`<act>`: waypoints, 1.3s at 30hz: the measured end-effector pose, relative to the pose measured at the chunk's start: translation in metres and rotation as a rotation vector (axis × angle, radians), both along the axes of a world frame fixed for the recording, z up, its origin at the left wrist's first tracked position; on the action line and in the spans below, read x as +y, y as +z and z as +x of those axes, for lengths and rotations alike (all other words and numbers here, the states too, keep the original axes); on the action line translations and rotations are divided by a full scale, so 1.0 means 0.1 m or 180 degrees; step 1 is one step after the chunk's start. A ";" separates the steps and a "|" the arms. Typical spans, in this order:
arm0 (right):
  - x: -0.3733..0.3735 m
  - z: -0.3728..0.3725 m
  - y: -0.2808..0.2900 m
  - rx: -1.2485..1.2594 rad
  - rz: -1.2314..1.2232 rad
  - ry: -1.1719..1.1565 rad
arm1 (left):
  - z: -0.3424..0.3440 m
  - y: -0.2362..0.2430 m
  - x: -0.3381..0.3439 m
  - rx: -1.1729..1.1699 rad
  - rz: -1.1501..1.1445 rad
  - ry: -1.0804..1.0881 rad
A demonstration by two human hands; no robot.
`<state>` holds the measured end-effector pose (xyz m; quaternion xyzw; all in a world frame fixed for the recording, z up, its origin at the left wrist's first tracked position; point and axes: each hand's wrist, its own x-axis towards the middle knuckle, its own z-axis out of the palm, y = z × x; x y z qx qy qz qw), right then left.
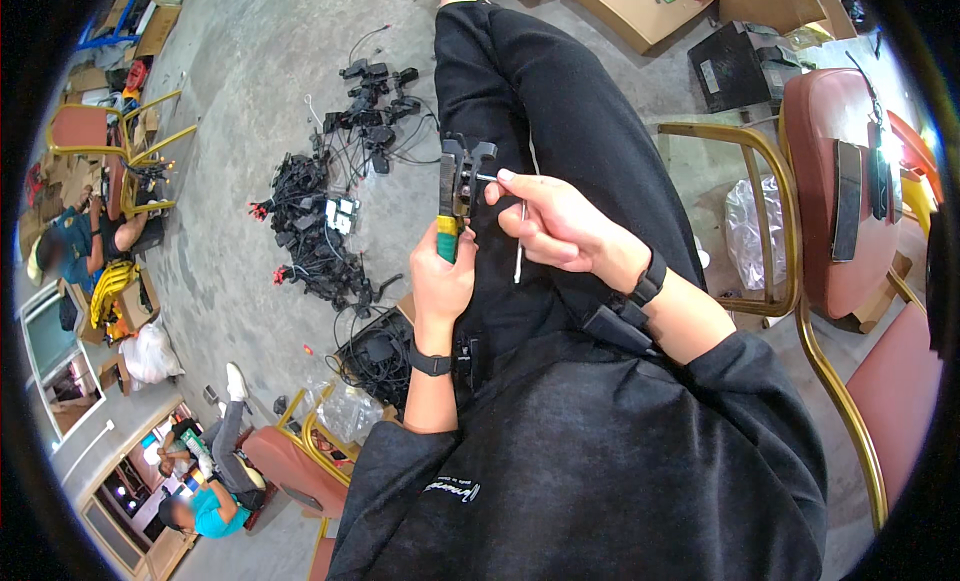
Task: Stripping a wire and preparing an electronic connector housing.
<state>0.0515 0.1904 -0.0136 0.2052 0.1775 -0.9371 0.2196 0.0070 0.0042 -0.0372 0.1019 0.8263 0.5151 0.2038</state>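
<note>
Over my lap, my left hand is wrapped round the green and yellow grip of a tool with a black, jaw-like metal head. The exact kind of tool is unclear. From the right, my right hand pinches a thin silver rod, apparently a bent hex key. A short piece of metal points from its fingertips toward the black head, and a longer piece hangs below the fingers. Whether the tip sits in a screw is too small to see.
Left of my legs lies a pile of black cabled parts on the concrete floor. A red-brown chair stands at my right, bearing a dark phone-like slab. Ahead are a cardboard box and a black case. Other people sit at the left.
</note>
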 end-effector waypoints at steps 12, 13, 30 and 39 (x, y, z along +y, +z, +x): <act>-0.09 -0.02 0.08 0.0169 0.1324 -0.0001 | -0.01 -0.01 0.01 -0.0079 0.0007 -0.0004; -0.10 -0.02 0.06 0.0170 0.1325 -0.0003 | -0.01 0.00 0.02 -0.0155 0.0046 0.0035; -0.14 -0.01 -0.08 0.1507 0.4046 -0.0673 | -0.02 -0.03 -0.06 -0.0478 0.0559 0.0099; -0.13 -0.03 0.07 0.0525 0.1631 0.0049 | -0.03 0.02 -0.05 -0.0399 0.0466 0.0073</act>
